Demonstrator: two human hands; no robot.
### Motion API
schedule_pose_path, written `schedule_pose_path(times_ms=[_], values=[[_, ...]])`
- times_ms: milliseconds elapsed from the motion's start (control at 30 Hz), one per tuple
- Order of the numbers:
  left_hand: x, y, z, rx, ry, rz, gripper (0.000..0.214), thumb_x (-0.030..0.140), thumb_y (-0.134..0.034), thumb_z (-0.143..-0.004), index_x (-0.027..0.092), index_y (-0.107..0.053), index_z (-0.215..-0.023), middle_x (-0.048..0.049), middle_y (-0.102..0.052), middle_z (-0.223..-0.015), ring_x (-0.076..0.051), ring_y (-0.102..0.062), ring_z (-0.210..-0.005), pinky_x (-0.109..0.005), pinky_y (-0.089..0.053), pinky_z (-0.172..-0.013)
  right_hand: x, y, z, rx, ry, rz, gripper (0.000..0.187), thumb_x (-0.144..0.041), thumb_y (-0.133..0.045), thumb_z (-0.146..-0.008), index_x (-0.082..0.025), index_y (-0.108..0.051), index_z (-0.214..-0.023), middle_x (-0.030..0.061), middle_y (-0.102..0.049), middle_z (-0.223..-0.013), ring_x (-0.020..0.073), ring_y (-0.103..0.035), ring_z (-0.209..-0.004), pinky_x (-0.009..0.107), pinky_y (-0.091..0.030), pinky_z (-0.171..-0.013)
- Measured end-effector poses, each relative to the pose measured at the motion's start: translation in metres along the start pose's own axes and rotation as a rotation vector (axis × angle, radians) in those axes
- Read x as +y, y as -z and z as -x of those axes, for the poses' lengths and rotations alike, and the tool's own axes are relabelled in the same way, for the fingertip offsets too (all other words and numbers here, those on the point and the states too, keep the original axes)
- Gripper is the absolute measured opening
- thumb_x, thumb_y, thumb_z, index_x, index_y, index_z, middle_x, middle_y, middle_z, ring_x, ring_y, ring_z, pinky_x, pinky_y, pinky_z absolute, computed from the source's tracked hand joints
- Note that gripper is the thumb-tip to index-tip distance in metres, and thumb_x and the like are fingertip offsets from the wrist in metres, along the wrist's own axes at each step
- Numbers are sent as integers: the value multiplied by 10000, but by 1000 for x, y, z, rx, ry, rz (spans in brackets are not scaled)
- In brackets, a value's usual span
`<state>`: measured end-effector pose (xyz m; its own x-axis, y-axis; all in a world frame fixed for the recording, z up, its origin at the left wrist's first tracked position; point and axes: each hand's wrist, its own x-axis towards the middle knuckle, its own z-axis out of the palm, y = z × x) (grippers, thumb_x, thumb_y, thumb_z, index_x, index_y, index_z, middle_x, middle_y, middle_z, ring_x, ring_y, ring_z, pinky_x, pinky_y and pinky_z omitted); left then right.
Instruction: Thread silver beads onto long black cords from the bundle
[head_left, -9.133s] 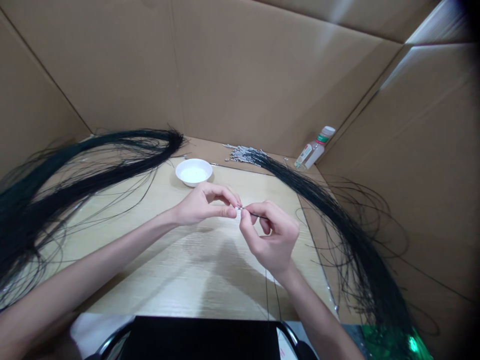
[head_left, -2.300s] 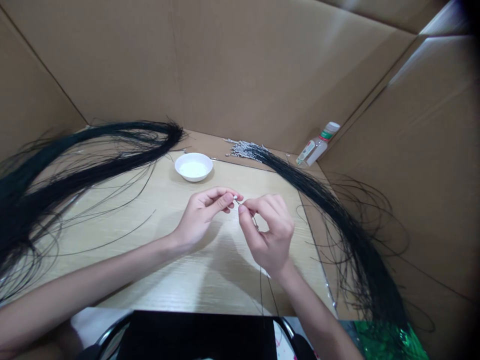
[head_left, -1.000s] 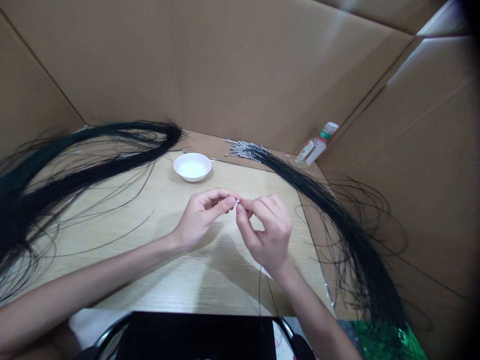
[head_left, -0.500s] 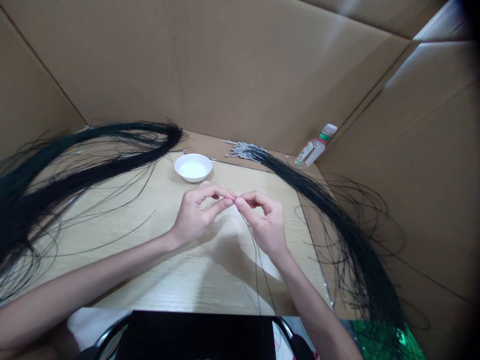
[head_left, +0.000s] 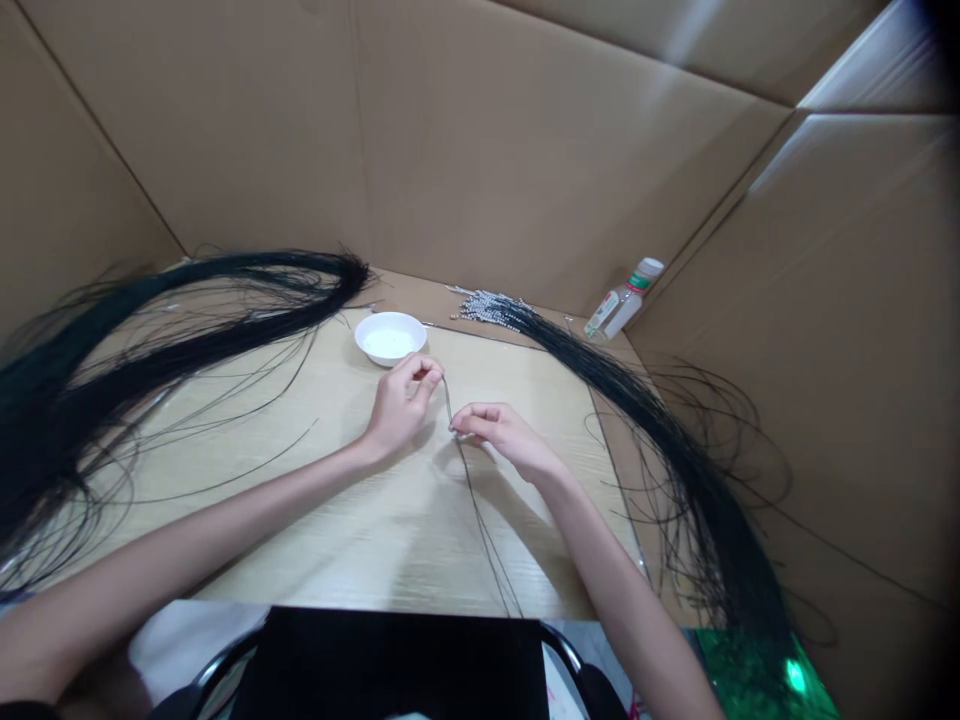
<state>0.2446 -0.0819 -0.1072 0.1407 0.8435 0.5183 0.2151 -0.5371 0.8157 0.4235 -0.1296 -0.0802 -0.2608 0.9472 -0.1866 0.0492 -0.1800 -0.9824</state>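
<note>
A thin dark cord point(head_left: 471, 490), doubled into two strands lower down, runs from my hands towards the table's front edge. My left hand point(head_left: 401, 405) pinches its upper end between thumb and finger, just in front of the white bowl point(head_left: 391, 338). A little lower and to the right, my right hand point(head_left: 499, 432) closes its fingertips on the same cord. A short stretch of cord shows between the two hands. Something tiny and pale seems to sit at the right fingertips, too small to name.
A large bundle of dark cords point(head_left: 97, 370) lies at the left. Another bundle point(head_left: 637, 400), with silvery beaded ends point(head_left: 491, 308), hangs over the right side. A clear bottle point(head_left: 622, 300) leans in the back right corner. Cardboard walls point(head_left: 525, 150) enclose the table point(head_left: 300, 540).
My hands, fingertips together before, have moved apart. The right one slid down along the cord, and the left shifted slightly left. The camera view has shifted a little.
</note>
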Motion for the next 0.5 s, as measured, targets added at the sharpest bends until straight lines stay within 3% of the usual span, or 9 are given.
schedule_pose_path(times_ms=[100,233,500], values=[[-17,-2,0,12,66,0,192,315,-549,-985,192,-623,-859,-42,-662,-889,-206,-620,-876,-315,-470,-816,3,1,-2,-5,0,18,188,-345,-791,-735,-162,-745,-740,20,-716,-772,146,-599,-720,277,-439,-720],[-25,-5,4,-64,113,22,230,374,-586,-969,188,-667,-861,-41,-692,-881,-209,-641,-866,-312,-471,-805,9,-2,-6,96,83,-12,315,-464,-796,-787,-187,-750,-927,45,-753,-922,172,-646,-852,284,-460,-775],[-25,-8,9,-157,152,50,317,453,-564,-979,174,-685,-891,-51,-729,-875,-204,-668,-819,-302,-504,-747,33,-11,-16,239,117,-184,429,-527,-862,-690,-163,-709,-855,58,-751,-761,139,-620,-649,260,-449,-638]])
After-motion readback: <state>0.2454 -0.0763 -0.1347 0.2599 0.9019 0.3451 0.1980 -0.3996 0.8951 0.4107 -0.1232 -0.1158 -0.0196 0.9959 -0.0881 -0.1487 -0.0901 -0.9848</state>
